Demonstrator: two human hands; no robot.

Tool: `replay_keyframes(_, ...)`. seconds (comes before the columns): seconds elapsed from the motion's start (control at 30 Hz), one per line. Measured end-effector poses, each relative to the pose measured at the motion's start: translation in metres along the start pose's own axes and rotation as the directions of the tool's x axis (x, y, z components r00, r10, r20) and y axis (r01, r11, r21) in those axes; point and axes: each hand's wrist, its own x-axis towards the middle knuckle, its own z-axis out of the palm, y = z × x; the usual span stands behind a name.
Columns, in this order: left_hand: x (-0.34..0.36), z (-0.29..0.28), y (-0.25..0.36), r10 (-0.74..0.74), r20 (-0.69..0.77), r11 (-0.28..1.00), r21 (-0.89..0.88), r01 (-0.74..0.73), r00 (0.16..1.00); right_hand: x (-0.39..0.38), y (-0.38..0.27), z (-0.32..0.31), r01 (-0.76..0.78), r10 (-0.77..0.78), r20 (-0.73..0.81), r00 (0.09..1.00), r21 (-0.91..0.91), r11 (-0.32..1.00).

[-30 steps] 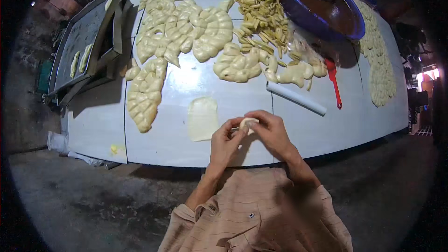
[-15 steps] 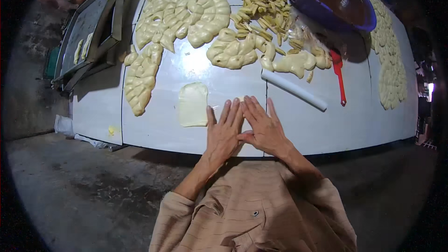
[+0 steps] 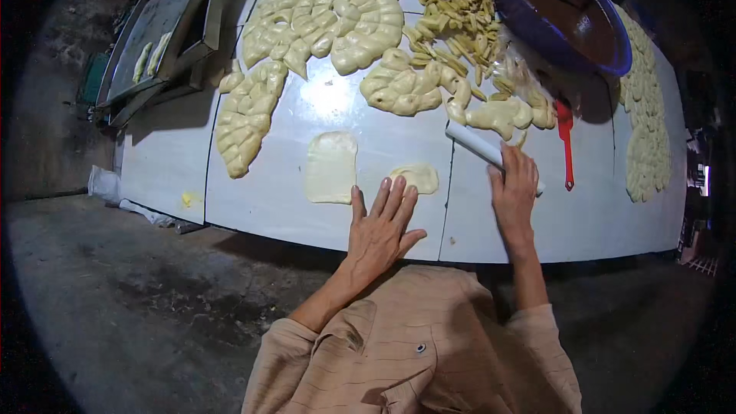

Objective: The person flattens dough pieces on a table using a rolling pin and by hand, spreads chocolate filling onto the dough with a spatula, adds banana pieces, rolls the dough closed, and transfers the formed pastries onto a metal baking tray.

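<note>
My left hand (image 3: 381, 230) lies flat with spread fingers, its fingertips touching the near edge of a small flattened piece of dough (image 3: 422, 178). To the right, my right hand (image 3: 516, 193) has its fingers curled over a white rolling pin (image 3: 471, 141), near the pin's right end. A thin, rolled-out dough sheet (image 3: 331, 169) rests on the table just left of the small piece.
Cut dough pieces (image 3: 287, 27) cover the table's far left, with a dough strip (image 3: 249, 119) nearer. Sliced yellowish pieces (image 3: 456, 8) lie beside a purple basin (image 3: 529, 19) of brown liquid. A red spatula (image 3: 566, 142), more dough (image 3: 648, 115) and metal trays (image 3: 153, 38) flank the work area.
My hands were side by side, pressing on the dough. The right hand has moved right onto the rolling pin; the left stays by the dough, which now shows flattened.
</note>
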Motion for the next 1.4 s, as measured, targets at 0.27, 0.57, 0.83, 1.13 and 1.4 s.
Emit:
replay_keyframes(0.27, -0.009, -0.011, -0.012, -0.019, -0.311, 0.984, -0.176, -0.038, 0.95, 0.007, -0.02, -0.018, 0.108, -0.133, 0.137, 0.982, 0.175, 0.979)
replay_keyframes(0.57, 0.063, -0.005, -0.034, -0.264, -0.118, 0.964, -0.079, 0.255, 0.957, 0.03, -0.056, 0.029, 0.179, -0.141, 0.373, 0.917, -0.07, 0.981)
replay_keyframes(0.83, 0.167, -0.021, -0.078, -0.292, -0.249, 0.952, 0.021, 0.307, 0.923, 0.106, -0.054, 0.057, 0.179, -0.154, 0.137, 0.979, -0.192, 0.965)
replay_keyframes(1.13, 0.127, -0.042, -0.067, -0.069, -0.168, 0.998, -0.013, 0.068, 0.983, 0.078, -0.045, 0.007, 0.349, -0.419, 0.339, 0.843, 0.249, 0.903)
replay_keyframes(1.4, 0.074, -0.009, -0.046, -0.081, -0.08, 0.995, -0.07, 0.076, 0.993, 0.034, -0.057, 0.013, 0.298, -0.3, 0.497, 0.814, 0.085, 0.951)
